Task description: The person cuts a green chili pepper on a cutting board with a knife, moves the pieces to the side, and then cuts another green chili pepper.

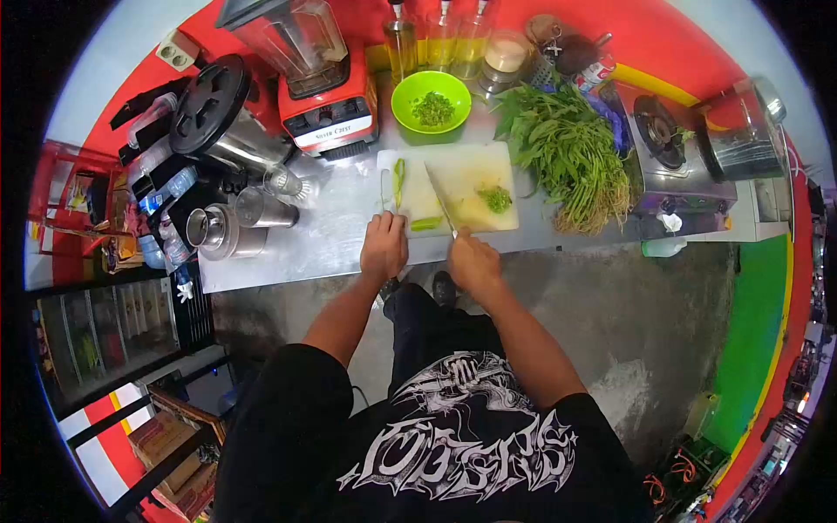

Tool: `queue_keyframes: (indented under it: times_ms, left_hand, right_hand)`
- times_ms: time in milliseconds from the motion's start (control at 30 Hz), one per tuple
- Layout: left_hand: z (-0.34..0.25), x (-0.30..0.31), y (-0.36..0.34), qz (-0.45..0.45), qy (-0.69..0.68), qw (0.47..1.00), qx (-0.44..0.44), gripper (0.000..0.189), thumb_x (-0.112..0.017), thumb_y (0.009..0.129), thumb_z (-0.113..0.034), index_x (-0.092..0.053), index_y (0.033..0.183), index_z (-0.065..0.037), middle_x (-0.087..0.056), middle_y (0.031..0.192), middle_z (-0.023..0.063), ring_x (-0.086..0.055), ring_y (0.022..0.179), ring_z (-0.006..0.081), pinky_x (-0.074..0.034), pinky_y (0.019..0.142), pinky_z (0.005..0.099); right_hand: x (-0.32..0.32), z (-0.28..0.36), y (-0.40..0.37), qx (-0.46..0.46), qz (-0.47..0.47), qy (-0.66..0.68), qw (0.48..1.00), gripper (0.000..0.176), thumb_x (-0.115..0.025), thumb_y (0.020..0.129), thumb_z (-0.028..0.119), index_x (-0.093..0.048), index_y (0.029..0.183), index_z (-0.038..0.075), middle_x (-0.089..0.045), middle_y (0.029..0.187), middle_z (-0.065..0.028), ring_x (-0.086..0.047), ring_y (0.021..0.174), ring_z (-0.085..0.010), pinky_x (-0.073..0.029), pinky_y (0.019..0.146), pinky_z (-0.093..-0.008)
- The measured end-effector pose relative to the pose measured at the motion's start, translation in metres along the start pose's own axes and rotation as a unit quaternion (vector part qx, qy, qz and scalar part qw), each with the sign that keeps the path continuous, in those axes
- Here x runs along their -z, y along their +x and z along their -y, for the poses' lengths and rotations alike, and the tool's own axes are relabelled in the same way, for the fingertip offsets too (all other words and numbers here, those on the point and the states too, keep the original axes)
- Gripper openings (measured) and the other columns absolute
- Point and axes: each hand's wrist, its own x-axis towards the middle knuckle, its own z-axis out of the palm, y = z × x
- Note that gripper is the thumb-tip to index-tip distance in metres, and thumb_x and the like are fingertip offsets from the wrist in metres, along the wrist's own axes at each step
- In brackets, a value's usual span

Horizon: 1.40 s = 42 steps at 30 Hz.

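My right hand (473,261) is closed round the handle of a knife (440,199), whose blade lies over the white cutting board (471,161), pointing up and left. My left hand (384,247) has its fingers bent together at the board's lower left edge; whether anything is under them is hidden. Just right of its fingertips lies a green piece (426,224). A longer green pepper-like piece (398,181) lies at the board's left side. Chopped greens (495,199) form a small pile on the right. Behind the board, a lime-green bowl (406,131) holds more chopped greens (433,109).
A big bunch of leafy greens (571,152) lies right of the board, before a stove (667,144). A red blender (327,113) stands at the back left. Metal cups (261,209) and a steel container (231,122) stand at the left. Bottles (440,44) line the back.
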Motion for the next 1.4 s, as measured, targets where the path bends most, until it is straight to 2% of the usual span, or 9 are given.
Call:
queue_keyframes:
  times_ms: [133,233,567,767,833,967,1200,1300,1400]
  left_hand:
    - [-0.002,0.001,0.002,-0.02,-0.027,0.999,-0.005,0.022,-0.058,0.084,-0.001,-0.057,0.106,-0.002,-0.051,0.096,0.018,-0.051,0.089,0.0375,-0.044,0.081,0.0467]
    - [0.0,-0.001,0.0,-0.014,-0.024,1.0,-0.005,0.023,-0.058,0.083,0.0,-0.057,0.105,-0.002,-0.051,0.095,0.0177,-0.051,0.09,0.0375,-0.044,0.081,0.0465]
    - [0.0,0.002,0.0,0.004,-0.015,1.0,0.005,0.024,-0.062,0.083,-0.006,-0.058,0.106,-0.005,-0.052,0.1,0.015,-0.051,0.095,0.035,-0.044,0.084,0.0449]
    - [0.003,-0.002,-0.003,0.029,-0.016,0.999,0.021,0.023,-0.062,0.085,-0.008,-0.058,0.108,-0.007,-0.053,0.102,0.0149,-0.051,0.098,0.035,-0.044,0.085,0.0451]
    - [0.003,-0.002,-0.003,0.037,-0.015,0.999,0.03,0.025,-0.062,0.085,-0.008,-0.058,0.109,-0.007,-0.053,0.102,0.0151,-0.051,0.098,0.0353,-0.044,0.085,0.0453]
    - [0.0,0.002,-0.002,0.015,-0.012,1.0,0.005,0.025,-0.062,0.083,-0.006,-0.058,0.108,-0.006,-0.053,0.101,0.0152,-0.051,0.097,0.0352,-0.044,0.085,0.0454]
    - [0.0,-0.001,-0.001,0.029,0.004,0.999,0.023,0.027,-0.063,0.082,-0.005,-0.058,0.108,-0.005,-0.053,0.101,0.0143,-0.051,0.098,0.0344,-0.044,0.088,0.0448]
    - [0.002,-0.002,-0.002,0.023,-0.012,1.0,0.018,0.026,-0.063,0.082,-0.005,-0.058,0.108,-0.005,-0.053,0.101,0.0148,-0.051,0.098,0.0346,-0.045,0.088,0.045]
    - [0.002,-0.002,-0.002,0.009,-0.013,1.0,0.019,0.025,-0.063,0.082,-0.005,-0.058,0.107,-0.005,-0.053,0.101,0.0156,-0.051,0.096,0.0351,-0.045,0.085,0.0453]
  right_hand:
    - [-0.019,-0.001,0.0,-0.031,0.01,0.015,0.999,0.025,-0.052,0.091,0.011,-0.053,0.111,-0.005,-0.071,0.095,-0.0296,-0.072,0.088,-0.0443,-0.057,0.081,-0.0515]
    - [-0.004,-0.003,0.006,0.03,-0.012,-0.018,0.999,0.025,-0.052,0.092,0.012,-0.055,0.11,-0.005,-0.071,0.096,-0.0294,-0.072,0.091,-0.043,-0.057,0.08,-0.0507]
    - [-0.03,-0.004,0.006,-0.015,0.008,0.009,1.0,0.031,-0.057,0.091,0.015,-0.052,0.113,-0.006,-0.071,0.092,-0.0285,-0.071,0.09,-0.0461,-0.055,0.082,-0.0548]
    - [0.019,0.006,0.003,0.03,0.059,0.007,0.998,0.034,-0.057,0.09,0.014,-0.051,0.116,-0.007,-0.07,0.102,-0.0319,-0.069,0.096,-0.048,-0.054,0.087,-0.0535]
    - [0.019,0.011,-0.008,-0.037,0.082,0.045,0.995,0.033,-0.055,0.091,0.014,-0.051,0.116,-0.007,-0.07,0.103,-0.0324,-0.069,0.097,-0.0481,-0.054,0.087,-0.0541]
    - [-0.021,0.006,-0.008,-0.023,0.062,0.012,0.998,0.035,-0.053,0.092,0.013,-0.05,0.119,-0.01,-0.07,0.102,-0.0313,-0.07,0.097,-0.0471,-0.054,0.087,-0.0542]
    - [0.018,0.014,0.0,0.002,0.081,0.016,0.997,0.036,-0.055,0.092,0.012,-0.049,0.121,-0.009,-0.071,0.102,-0.0292,-0.07,0.097,-0.0466,-0.055,0.086,-0.0537]
    - [0.002,0.015,-0.008,-0.042,0.105,0.031,0.993,0.04,-0.06,0.09,0.012,-0.048,0.121,-0.01,-0.071,0.105,-0.0294,-0.071,0.099,-0.0441,-0.057,0.087,-0.0491]
    - [-0.026,0.012,-0.002,-0.041,0.077,0.031,0.996,0.037,-0.057,0.094,0.014,-0.047,0.12,-0.009,-0.07,0.104,-0.0306,-0.07,0.099,-0.0462,-0.055,0.088,-0.0527]
